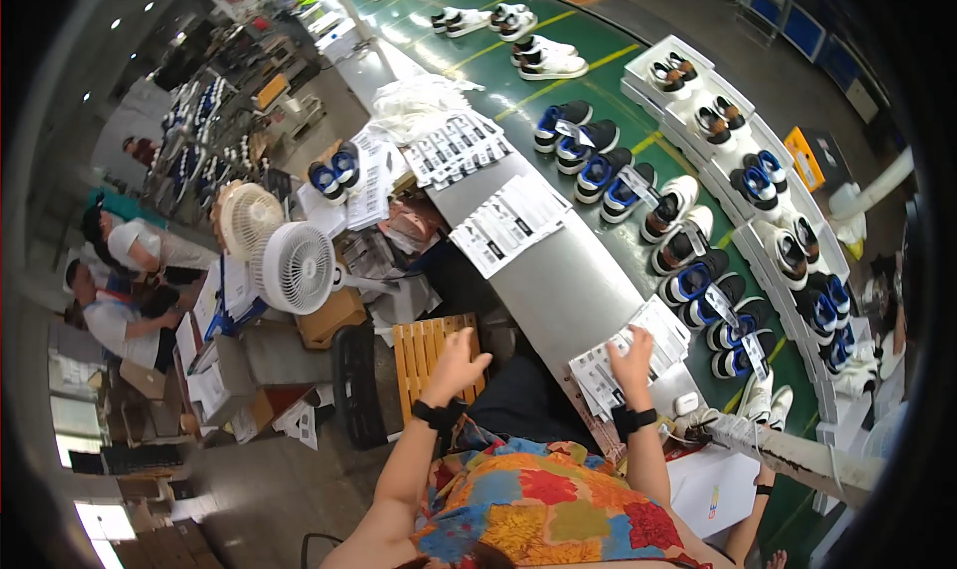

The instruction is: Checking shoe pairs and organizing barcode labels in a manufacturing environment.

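Note:
My right hand (632, 360) rests on a loose stack of printed label sheets (595, 378) at the near end of the metal bench, its fingers stretched out and apart. Out to the left, my left hand (457, 366) hovers above a slatted wooden stool (407, 365); its fingers are spread and nothing is in them. Further up the bench lies another spread of label sheets (508, 225). Beyond that are sheets with darker print (459, 150), beside a crumpled heap of white material (414, 105). A small white case (687, 402) sits just right of my right hand.
A green conveyor (488, 70) runs past the bench, carrying black-and-blue sneakers (595, 173) and white sneakers (551, 62), several with paper tags. White trays (698, 120) with shoes line its far side. Fans (292, 267) stand left. Another person's arm (750, 519) shows at lower right.

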`<state>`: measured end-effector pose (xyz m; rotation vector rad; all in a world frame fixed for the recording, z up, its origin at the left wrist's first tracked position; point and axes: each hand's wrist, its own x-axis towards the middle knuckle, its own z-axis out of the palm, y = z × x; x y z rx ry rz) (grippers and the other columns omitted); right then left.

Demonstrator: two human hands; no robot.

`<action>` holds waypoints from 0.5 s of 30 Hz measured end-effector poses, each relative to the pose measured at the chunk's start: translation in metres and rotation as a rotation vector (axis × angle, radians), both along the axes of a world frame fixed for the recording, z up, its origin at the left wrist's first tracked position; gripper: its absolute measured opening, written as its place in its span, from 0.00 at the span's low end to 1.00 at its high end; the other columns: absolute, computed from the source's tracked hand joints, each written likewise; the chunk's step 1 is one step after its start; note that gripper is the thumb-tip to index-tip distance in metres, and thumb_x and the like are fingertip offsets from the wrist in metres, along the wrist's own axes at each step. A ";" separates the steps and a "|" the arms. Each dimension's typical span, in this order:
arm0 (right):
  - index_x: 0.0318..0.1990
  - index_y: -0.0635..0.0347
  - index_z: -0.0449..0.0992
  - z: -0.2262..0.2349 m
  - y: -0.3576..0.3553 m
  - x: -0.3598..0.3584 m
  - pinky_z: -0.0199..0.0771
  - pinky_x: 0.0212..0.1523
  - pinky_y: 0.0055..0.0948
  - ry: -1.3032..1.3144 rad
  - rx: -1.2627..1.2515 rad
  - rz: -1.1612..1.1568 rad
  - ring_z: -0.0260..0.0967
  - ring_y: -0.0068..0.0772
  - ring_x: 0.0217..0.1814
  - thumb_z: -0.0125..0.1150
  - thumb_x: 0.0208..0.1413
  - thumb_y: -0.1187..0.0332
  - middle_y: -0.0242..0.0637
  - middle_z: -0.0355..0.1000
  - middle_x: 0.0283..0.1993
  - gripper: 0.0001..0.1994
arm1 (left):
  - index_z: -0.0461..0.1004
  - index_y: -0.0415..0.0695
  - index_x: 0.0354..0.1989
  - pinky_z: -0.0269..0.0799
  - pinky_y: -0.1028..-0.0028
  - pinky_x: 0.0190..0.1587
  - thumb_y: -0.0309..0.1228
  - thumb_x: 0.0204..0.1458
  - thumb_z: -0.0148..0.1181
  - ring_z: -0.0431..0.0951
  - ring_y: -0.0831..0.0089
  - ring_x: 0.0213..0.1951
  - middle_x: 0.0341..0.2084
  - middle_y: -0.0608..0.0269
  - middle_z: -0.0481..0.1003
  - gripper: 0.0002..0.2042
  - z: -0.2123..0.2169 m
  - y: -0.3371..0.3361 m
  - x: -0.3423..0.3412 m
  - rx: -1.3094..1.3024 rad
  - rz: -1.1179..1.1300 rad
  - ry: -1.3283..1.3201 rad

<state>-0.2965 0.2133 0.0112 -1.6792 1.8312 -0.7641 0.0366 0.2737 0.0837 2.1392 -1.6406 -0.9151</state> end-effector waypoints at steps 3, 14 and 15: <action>0.50 0.65 0.68 -0.007 0.018 0.019 0.60 0.57 0.44 -0.123 0.041 0.088 0.62 0.53 0.54 0.65 0.45 0.66 0.52 0.66 0.48 0.24 | 0.63 0.32 0.58 0.60 0.61 0.61 0.42 0.49 0.63 0.65 0.47 0.59 0.55 0.35 0.66 0.33 -0.034 -0.015 0.035 -0.065 0.041 0.066; 0.37 0.64 0.75 0.010 0.069 -0.024 0.72 0.43 0.47 0.031 0.303 -0.801 0.72 0.55 0.41 0.59 0.52 0.61 0.53 0.75 0.36 0.14 | 0.54 0.35 0.64 0.76 0.70 0.41 0.30 0.54 0.61 0.76 0.57 0.47 0.61 0.45 0.54 0.32 -0.009 -0.234 -0.031 0.103 -0.560 0.257; 0.37 0.64 0.76 0.005 0.071 -0.029 0.72 0.42 0.47 0.114 0.272 -0.910 0.73 0.56 0.40 0.58 0.52 0.62 0.53 0.75 0.34 0.13 | 0.54 0.37 0.65 0.75 0.69 0.43 0.30 0.54 0.61 0.77 0.58 0.45 0.61 0.46 0.55 0.32 -0.001 -0.247 -0.041 0.140 -0.576 0.302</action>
